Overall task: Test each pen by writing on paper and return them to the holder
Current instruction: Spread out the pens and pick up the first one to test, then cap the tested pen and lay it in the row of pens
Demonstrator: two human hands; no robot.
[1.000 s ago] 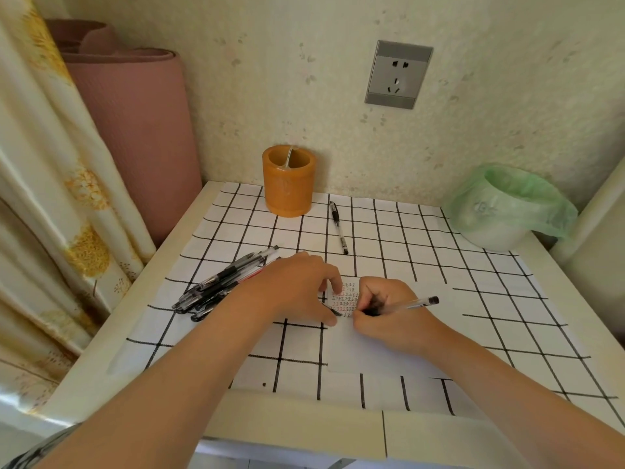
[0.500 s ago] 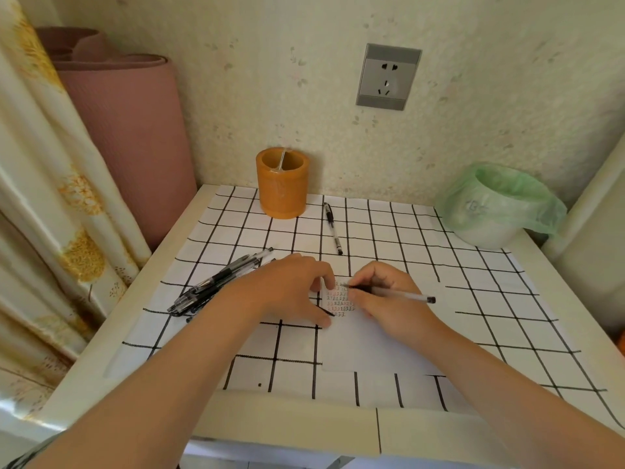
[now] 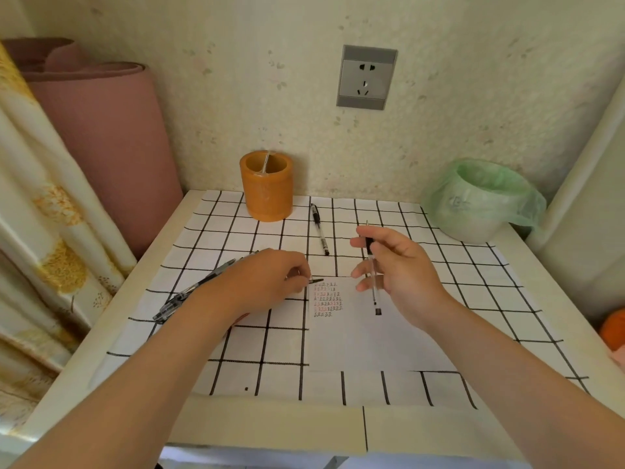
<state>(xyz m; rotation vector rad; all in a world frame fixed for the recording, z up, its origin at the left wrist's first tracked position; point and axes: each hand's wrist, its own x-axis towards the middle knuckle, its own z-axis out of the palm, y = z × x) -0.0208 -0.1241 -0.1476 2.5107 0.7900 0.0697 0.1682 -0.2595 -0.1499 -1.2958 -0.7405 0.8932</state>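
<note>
My right hand holds a clear pen lifted above the white paper, with its tip pointing away from me. Rows of small black and red marks fill the paper's top left corner. My left hand rests at the paper's left edge and pinches a small black pen cap. Several pens lie bundled on the table, partly under my left hand. Another pen lies alone beside the orange holder, which has one pen in it.
A white bin lined with a green bag stands at the back right. A pink rolled mat and a curtain stand to the left of the checked table. An orange object sits at the right edge.
My right hand has lifted the pen off the paper and turned it from lying across the sheet to pointing away from me. My left hand has slid slightly left, uncovering the marks.
</note>
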